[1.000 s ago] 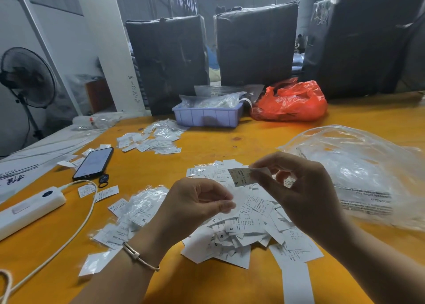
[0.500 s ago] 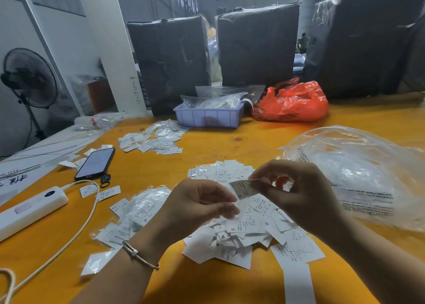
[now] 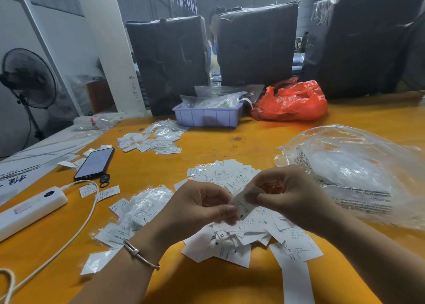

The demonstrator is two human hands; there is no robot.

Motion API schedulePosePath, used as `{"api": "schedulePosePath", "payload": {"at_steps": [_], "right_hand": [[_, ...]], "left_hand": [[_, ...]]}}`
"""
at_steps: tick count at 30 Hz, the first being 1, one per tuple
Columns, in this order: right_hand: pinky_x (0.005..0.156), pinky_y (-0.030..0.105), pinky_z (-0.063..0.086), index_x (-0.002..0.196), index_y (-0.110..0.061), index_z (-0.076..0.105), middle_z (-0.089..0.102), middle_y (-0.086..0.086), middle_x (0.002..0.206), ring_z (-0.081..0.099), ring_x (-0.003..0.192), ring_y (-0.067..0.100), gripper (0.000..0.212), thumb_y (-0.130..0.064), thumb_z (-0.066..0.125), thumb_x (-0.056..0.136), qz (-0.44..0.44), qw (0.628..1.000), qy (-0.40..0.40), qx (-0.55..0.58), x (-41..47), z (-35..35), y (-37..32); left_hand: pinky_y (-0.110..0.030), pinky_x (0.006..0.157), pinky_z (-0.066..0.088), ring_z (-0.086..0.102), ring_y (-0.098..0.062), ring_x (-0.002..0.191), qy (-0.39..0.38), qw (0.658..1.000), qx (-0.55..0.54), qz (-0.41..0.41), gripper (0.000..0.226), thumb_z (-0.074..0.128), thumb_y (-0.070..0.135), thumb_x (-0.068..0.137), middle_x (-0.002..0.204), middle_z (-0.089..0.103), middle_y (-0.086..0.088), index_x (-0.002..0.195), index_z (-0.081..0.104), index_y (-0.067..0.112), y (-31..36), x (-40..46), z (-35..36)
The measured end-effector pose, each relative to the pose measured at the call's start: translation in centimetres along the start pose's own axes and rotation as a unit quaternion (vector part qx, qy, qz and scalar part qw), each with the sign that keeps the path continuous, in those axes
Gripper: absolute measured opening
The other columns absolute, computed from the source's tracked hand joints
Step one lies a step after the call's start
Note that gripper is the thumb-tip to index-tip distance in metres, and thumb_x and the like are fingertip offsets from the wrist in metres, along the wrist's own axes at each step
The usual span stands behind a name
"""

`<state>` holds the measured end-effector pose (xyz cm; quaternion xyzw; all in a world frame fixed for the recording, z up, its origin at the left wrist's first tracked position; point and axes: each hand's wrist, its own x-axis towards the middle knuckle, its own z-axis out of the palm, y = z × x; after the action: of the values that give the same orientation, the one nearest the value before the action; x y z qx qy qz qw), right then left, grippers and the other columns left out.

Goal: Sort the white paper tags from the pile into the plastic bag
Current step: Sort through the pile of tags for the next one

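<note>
Your grip is a two-handed pinch: left hand (image 3: 197, 208) and right hand (image 3: 289, 195) both clamped on one white paper tag (image 3: 242, 206), held just above the pile (image 3: 243, 225) on the orange tabletop (image 3: 230, 140). Judging by that heap of thin, flat printed slips, most sorting remains; the crinkly clear plastic bag (image 3: 358, 172) lies just right, its contents unclear

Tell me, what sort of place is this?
Probably a garment warehouse or packing workshop: tall black-wrapped bales stand behind the orange worktable, a heap of white paper size tags lies on it, and a lilac plastic tray holds bagged stock.
</note>
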<state>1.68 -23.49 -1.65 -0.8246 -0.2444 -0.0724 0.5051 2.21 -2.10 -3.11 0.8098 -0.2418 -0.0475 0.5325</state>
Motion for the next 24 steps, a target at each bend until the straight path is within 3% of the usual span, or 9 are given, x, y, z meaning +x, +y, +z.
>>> {"api": "schedulePosePath", "payload": {"at_steps": [2, 4, 6, 8, 10, 12, 16, 20, 24], "right_hand": [[0.068, 0.042, 0.05, 0.094, -0.013, 0.075, 0.069, 0.0, 0.076, 0.058, 0.068, 0.016, 0.015, -0.023, 0.069, 0.084, -0.014, 0.997, 0.019, -0.074, 0.0, 0.6, 0.2], [0.073, 0.03, 0.049, 0.123, -0.022, 0.063, 0.063, -0.015, 0.094, 0.053, 0.077, 0.004, 0.045, -0.049, 0.05, 0.089, -0.028, 0.98, 0.047, -0.189, -0.1, 1.0, 0.2], [0.085, 0.024, 0.044, 0.143, -0.024, 0.041, 0.057, -0.011, 0.117, 0.049, 0.099, 0.001, 0.073, -0.065, 0.024, 0.085, -0.044, 0.958, 0.045, -0.279, -0.2, 1.1, 0.1], [0.092, 0.021, 0.035, 0.149, -0.025, 0.028, 0.048, -0.007, 0.135, 0.041, 0.12, 0.008, 0.081, -0.073, 0.014, 0.086, -0.06, 0.945, 0.025, -0.321, -0.3, 1.5, 0.3], [0.095, 0.018, 0.028, 0.15, -0.028, 0.026, 0.041, -0.01, 0.142, 0.033, 0.129, 0.007, 0.082, -0.077, 0.016, 0.085, -0.07, 0.945, -0.012, -0.319, -0.2, 2.1, 0.6], [0.091, 0.015, 0.029, 0.147, -0.031, 0.03, 0.041, -0.014, 0.138, 0.034, 0.125, 0.002, 0.08, -0.076, 0.02, 0.082, -0.08, 0.952, -0.037, -0.293, -0.2, 2.4, 0.9], [0.081, 0.012, 0.039, 0.141, -0.034, 0.04, 0.05, -0.02, 0.119, 0.045, 0.102, -0.007, 0.074, -0.075, 0.034, 0.079, -0.077, 0.977, 0.034, -0.198, 0.0, 1.9, 1.1], [0.081, 0.017, 0.043, 0.124, -0.029, 0.059, 0.053, -0.021, 0.112, 0.045, 0.099, -0.008, 0.068, -0.072, 0.036, 0.077, -0.087, 0.976, -0.008, -0.199, 0.0, 2.1, 1.0], [0.078, 0.014, 0.043, 0.126, -0.034, 0.055, 0.057, -0.019, 0.108, 0.05, 0.096, -0.006, 0.065, -0.07, 0.04, 0.075, -0.065, 0.979, 0.017, -0.191, 0.0, 1.6, 1.1]], "left_hand": [[-0.022, 0.063, 0.053, 0.074, -0.019, 0.074, 0.007, 1.0, -0.005, -0.001, 0.01, 0.071, 0.009, 0.087, 0.08, 0.077, -0.009, 0.093, 0.075, 0.001, 0.0, 0.1, 0.2], [-0.022, 0.063, 0.052, 0.074, -0.02, 0.073, 0.026, 0.999, -0.02, -0.003, 0.01, 0.07, 0.007, 0.087, 0.08, 0.077, -0.012, 0.093, 0.074, 0.0, -0.1, 0.2, 0.2], [-0.023, 0.064, 0.053, 0.074, -0.02, 0.074, 0.046, 0.998, -0.034, -0.005, 0.011, 0.07, 0.009, 0.087, 0.081, 0.077, -0.012, 0.094, 0.074, 0.002, -0.2, 0.3, 0.1], [-0.024, 0.065, 0.054, 0.074, -0.021, 0.077, 0.055, 0.998, -0.04, 0.0, 0.014, 0.07, 0.014, 0.086, 0.082, 0.077, -0.01, 0.095, 0.074, 0.004, -0.2, 0.3, 0.0], [-0.024, 0.065, 0.055, 0.074, -0.019, 0.076, 0.057, 0.997, -0.044, 0.009, 0.02, 0.071, 0.02, 0.083, 0.082, 0.077, -0.009, 0.095, 0.075, 0.005, 0.0, 0.2, 0.1], [-0.026, 0.066, 0.056, 0.073, -0.02, 0.075, 0.06, 0.997, -0.051, 0.011, 0.025, 0.071, 0.025, 0.08, 0.083, 0.077, -0.011, 0.095, 0.075, 0.004, 0.0, 0.2, 0.1], [-0.044, 0.076, 0.059, 0.074, -0.029, 0.082, 0.073, 0.996, -0.05, 0.004, 0.02, 0.071, 0.018, 0.084, 0.087, 0.077, -0.012, 0.097, 0.075, 0.004, -0.2, 0.2, 0.0], [-0.032, 0.072, 0.059, 0.074, -0.026, 0.082, 0.084, 0.995, -0.054, 0.01, 0.014, 0.07, 0.014, 0.086, 0.088, 0.077, -0.011, 0.095, 0.075, 0.004, -0.2, 0.2, -0.1], [-0.024, 0.069, 0.056, 0.075, -0.024, 0.081, 0.086, 0.995, -0.06, -0.008, 0.01, 0.068, 0.011, 0.088, 0.086, 0.077, -0.01, 0.094, 0.073, 0.003, -0.2, 0.2, -0.5]]}}
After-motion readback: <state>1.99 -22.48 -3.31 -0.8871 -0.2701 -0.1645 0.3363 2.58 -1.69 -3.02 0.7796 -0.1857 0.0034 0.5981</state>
